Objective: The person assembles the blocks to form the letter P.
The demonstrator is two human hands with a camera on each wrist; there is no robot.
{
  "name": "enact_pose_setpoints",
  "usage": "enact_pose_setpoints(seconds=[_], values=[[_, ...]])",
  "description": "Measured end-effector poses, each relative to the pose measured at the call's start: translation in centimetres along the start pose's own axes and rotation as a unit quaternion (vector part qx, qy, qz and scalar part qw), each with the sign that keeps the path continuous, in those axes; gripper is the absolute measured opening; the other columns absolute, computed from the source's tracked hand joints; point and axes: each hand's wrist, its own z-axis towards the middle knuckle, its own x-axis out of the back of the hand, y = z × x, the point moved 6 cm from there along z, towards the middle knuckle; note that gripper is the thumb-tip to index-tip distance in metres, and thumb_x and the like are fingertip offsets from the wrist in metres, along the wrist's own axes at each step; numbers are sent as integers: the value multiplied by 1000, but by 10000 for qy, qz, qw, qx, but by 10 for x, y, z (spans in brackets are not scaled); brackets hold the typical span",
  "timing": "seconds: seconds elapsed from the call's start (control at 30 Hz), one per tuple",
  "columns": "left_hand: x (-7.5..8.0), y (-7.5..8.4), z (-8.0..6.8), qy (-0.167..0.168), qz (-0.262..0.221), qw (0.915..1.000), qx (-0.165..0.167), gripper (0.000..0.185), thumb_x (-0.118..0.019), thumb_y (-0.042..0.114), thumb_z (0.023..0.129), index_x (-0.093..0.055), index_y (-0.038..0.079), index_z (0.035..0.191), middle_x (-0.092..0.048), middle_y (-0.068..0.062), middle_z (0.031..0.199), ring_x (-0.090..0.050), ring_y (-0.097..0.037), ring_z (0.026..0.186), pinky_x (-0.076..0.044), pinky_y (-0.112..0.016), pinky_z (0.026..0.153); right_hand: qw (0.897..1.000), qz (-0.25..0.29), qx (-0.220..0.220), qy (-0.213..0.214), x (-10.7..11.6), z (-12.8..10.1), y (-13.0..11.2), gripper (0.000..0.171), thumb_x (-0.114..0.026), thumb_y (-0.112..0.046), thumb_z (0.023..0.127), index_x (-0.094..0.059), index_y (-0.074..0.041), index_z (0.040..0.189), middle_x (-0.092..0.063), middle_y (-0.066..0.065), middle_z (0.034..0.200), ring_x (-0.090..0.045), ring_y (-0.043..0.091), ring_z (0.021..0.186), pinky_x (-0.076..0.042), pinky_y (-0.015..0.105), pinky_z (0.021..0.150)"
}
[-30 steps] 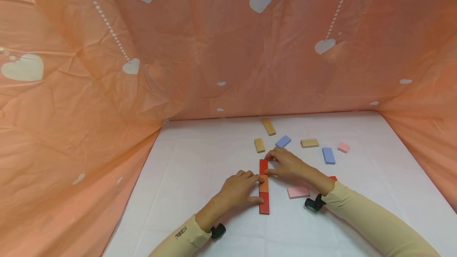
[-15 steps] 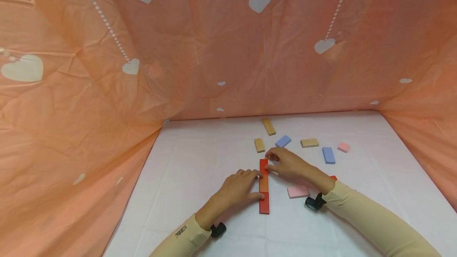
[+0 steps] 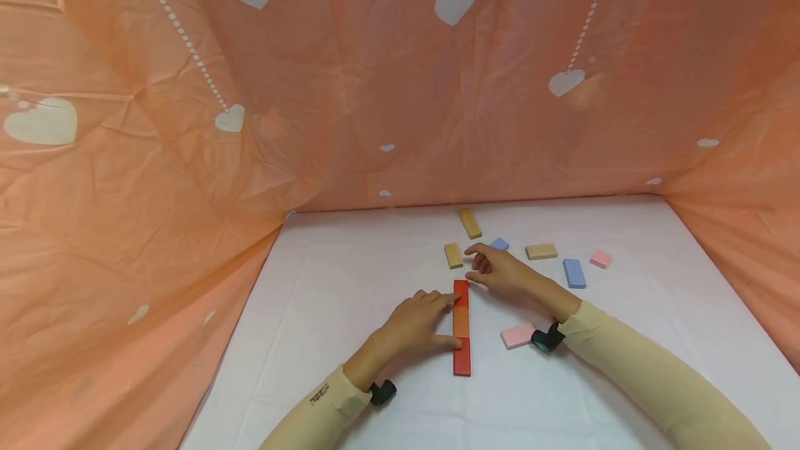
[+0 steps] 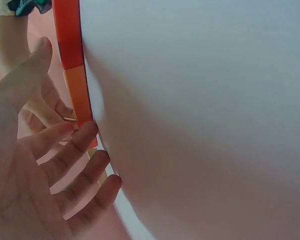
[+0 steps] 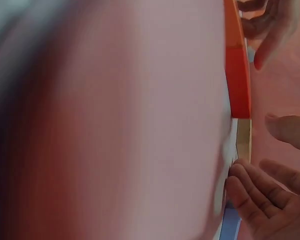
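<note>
A red block (image 3: 461, 289), an orange block (image 3: 461, 325) and another red block (image 3: 462, 361) lie end to end in a straight row on the white table. From the left side, my left hand (image 3: 415, 325) reaches to the row, its index finger at the far red block and its thumb at the near one. In the left wrist view the fingers (image 4: 80, 142) are spread and loosely bent. My right hand (image 3: 500, 273) hovers beyond the row's far end, with nothing between thumb and fingers. Beside its fingertips lies a short wooden block (image 3: 453, 255); a blue block (image 3: 499, 244) is partly hidden behind it.
At the back lie a long wooden block (image 3: 470, 223) and another wooden block (image 3: 541, 251). Farther right are a blue block (image 3: 574, 273) and a small pink block (image 3: 601, 259). A pink block (image 3: 517, 335) sits against the right wrist camera (image 3: 547, 339). An orange curtain (image 3: 387, 75) encloses the table.
My right hand has left the far red block and moved toward the back. My left index finger has slid farther along the row. The near pink block has turned slightly.
</note>
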Motion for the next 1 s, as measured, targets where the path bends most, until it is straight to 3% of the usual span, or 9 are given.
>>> enact_pose_setpoints(seconds=[0.2, 0.43, 0.73, 1.0], values=[[-1, 2, 2, 29, 198, 9998, -82, 89, -79, 66, 89, -51, 20, 160, -63, -1, 145, -59, -24, 129, -51, -40, 105, 9999, 15, 115, -110, 2, 13, 2, 57, -76, -20, 102, -52, 1, 150, -69, 4, 102, -66, 16, 92, -55, 38, 89], [1, 4, 2, 100, 337, 9993, -122, 87, -81, 64, 88, -55, 19, 158, -65, 0, 141, -60, -23, 124, -52, -38, 101, 9983, -61, 199, -547, 7, 28, -4, 67, -78, -15, 100, -45, 6, 154, -70, 5, 95, -64, 13, 83, -53, 34, 82], [3, 6, 2, 126, 295, 9993, -182, 86, -82, 62, 88, -56, 16, 156, -65, -1, 141, -60, -23, 123, -52, -38, 101, 9967, -304, -26, -749, 6, 39, -5, 65, -79, -14, 99, -48, 5, 153, -68, 6, 94, -62, 14, 82, -52, 32, 80], [2, 5, 3, 108, 328, 9992, -179, 87, -82, 63, 87, -56, 17, 156, -65, -1, 141, -60, -23, 123, -53, -37, 100, 9944, -627, 154, -831, 5, 49, -7, 65, -82, -12, 95, -51, 8, 148, -67, 8, 88, -60, 15, 78, -50, 32, 77]])
